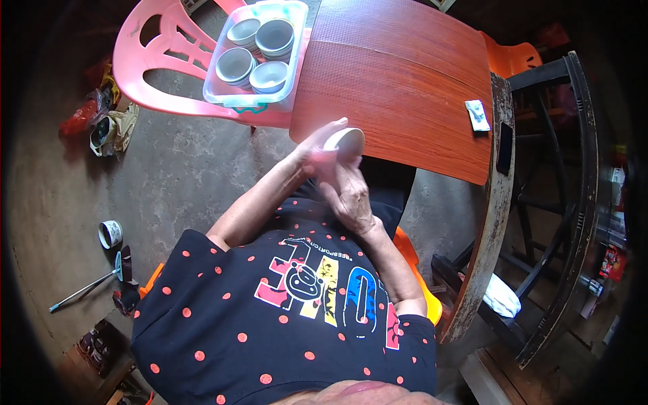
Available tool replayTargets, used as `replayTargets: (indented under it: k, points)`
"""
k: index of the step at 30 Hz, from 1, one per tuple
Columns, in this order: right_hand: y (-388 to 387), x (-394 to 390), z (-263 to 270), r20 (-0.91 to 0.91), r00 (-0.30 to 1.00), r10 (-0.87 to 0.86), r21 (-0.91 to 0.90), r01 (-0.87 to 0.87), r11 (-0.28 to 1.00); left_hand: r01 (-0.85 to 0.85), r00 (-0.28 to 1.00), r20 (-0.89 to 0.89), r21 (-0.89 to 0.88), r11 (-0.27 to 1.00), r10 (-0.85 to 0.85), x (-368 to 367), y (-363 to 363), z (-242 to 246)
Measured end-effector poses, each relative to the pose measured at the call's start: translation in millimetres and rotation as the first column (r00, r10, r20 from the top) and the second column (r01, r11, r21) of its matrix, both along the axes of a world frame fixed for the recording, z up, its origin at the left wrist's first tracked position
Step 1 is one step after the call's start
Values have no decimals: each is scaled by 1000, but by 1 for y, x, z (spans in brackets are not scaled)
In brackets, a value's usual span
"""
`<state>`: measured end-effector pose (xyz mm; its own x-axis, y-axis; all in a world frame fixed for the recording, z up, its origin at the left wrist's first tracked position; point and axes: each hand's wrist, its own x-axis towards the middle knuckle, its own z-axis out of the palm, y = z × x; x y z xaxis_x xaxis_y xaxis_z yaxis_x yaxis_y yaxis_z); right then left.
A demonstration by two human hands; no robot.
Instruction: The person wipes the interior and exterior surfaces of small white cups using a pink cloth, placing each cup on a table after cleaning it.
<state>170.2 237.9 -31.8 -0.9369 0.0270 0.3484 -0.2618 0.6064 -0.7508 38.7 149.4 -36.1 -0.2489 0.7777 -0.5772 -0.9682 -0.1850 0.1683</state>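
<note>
Close to the near edge of the table, a small white bowl (353, 140) is held tilted between both hands. My left hand (316, 149) is at its left side, thumb stretched out past the rim. That hand is blurred, and its fingers are partly hidden. From below, my right hand (349, 195) has its fingers up against the underside of the bowl. Farther off to the left, a clear plastic tub (223, 98) holds several stacks of similar bowls (235, 66).
The tub stands on a pink plastic chair (167, 98), beside the red-brown wooden table (395, 96). A small white packet (477, 115) lies on the tabletop. At right are a dark phone-like object (503, 148) on a worn wooden bench (483, 243). Plastic bags (114, 129) rest on the floor.
</note>
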Motion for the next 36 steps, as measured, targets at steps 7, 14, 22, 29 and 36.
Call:
replayTargets:
  k: [7,14,22,29,36]
  points:
    - [7,-11,0,161,987,9,430,-78,899,112,968,-230,45,993,-99,-3,-1,-1]
    - [5,-17,35,178,981,75,-949,191,-252,-180,574,-814,-23,983,86,11,8,1]
    - [1,-9,-9,-229,971,-71,251,129,959,-22,852,-523,-87,996,-27,-16,8,8]
    - [8,-17,43,237,971,-17,-972,237,-2,-330,100,-992,-102,938,-73,11,14,20]
    - [8,-16,-4,-167,986,-12,327,67,942,185,814,-538,-117,976,-219,-25,12,38]
